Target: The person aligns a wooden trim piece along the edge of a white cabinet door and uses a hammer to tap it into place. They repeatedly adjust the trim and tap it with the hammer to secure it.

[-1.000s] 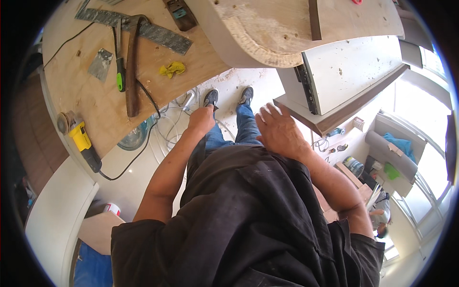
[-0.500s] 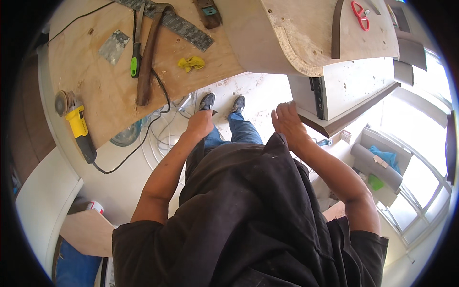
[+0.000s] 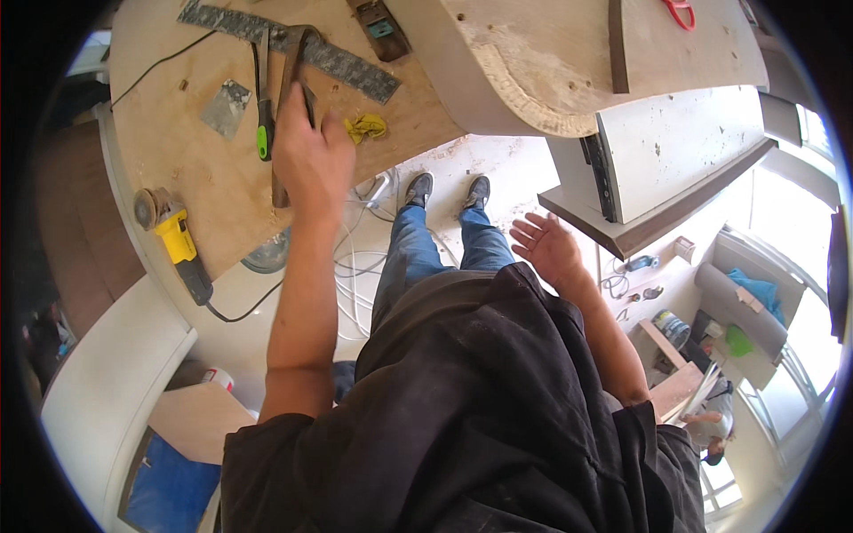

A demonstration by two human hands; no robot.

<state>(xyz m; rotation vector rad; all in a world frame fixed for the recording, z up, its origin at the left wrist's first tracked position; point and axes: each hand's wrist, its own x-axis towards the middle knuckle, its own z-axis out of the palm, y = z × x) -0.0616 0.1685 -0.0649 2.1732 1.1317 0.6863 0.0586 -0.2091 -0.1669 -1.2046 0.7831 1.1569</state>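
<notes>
the left hand [image 3: 306, 155] is over the long brown wooden-handled hammer [image 3: 289, 84] on the plywood bench [image 3: 195, 178], fingers curling onto the handle though not visibly clamped. the handle runs from twelve to six o'clock. the right hand [image 3: 546, 249] hangs at four o'clock, well apart, palm open, fingers spread.

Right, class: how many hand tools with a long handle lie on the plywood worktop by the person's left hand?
2. The hammer lies under the left hand; the green-handled screwdriver lies just left of it. The hand may hide others.
</notes>
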